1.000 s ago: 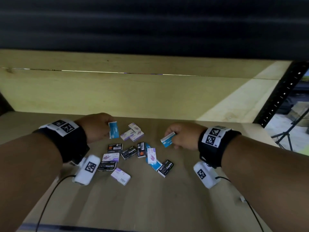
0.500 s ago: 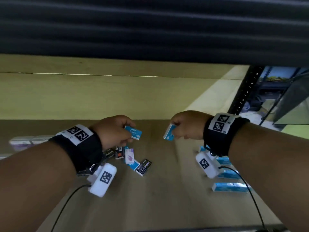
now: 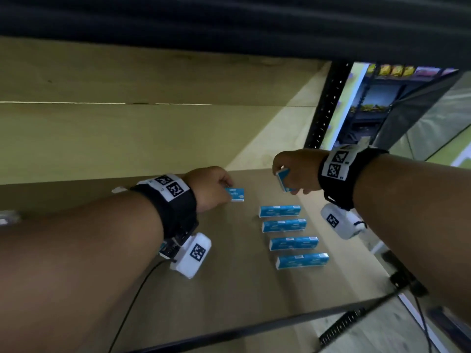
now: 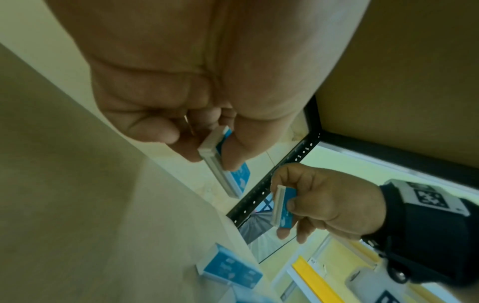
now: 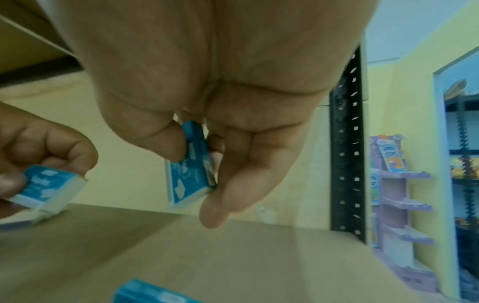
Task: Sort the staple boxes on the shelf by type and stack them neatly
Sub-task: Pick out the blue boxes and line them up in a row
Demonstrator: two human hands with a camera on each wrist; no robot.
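Two blue staple boxes are held above the shelf (image 3: 229, 289). One box (image 3: 235, 194) is pinched by the left hand (image 3: 209, 187), the other box (image 3: 283, 180) by the right hand (image 3: 298, 171), thumb against fingers.

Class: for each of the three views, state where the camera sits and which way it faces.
Head: on the head, looking down at the shelf; both forearms show.
Left wrist: along the left hand pinching a blue box.
Right wrist: along the right hand pinching another blue box.
Each wrist view also shows the other hand.
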